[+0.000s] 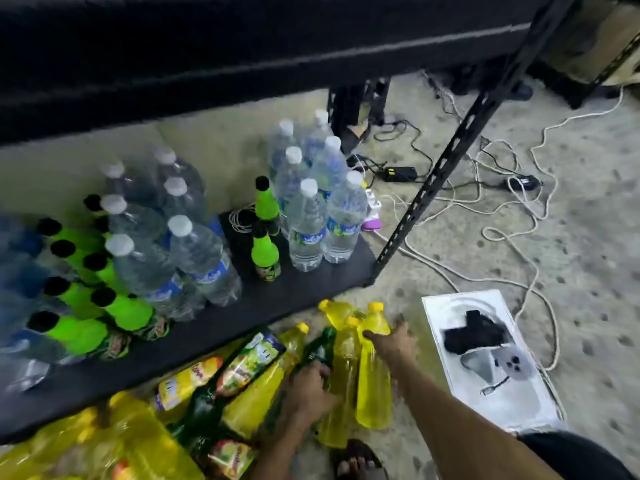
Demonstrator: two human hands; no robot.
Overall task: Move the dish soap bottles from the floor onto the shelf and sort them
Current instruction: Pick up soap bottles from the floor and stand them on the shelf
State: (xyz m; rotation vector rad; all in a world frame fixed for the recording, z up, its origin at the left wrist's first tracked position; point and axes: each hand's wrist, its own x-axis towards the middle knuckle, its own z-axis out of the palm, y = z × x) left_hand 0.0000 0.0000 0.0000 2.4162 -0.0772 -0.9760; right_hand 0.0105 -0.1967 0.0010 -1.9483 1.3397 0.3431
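- Nearest, under the left hand point(308, 389), fingers curl round a dark green bottle point(320, 348) lying among clear yellow plastic dish soap bottles point(256, 400) on the floor.
- Just right of that grip, the right hand point(393, 344) clasps the neck of an upright yellow-capped yellow bottle point(374, 393).
- Further right lies a white cardboard box point(485, 358).
- Beyond both hands, the black metal shelf point(311, 291) bears clear plastic water bottles point(308, 230) and lime-green black-capped bottles point(265, 251).
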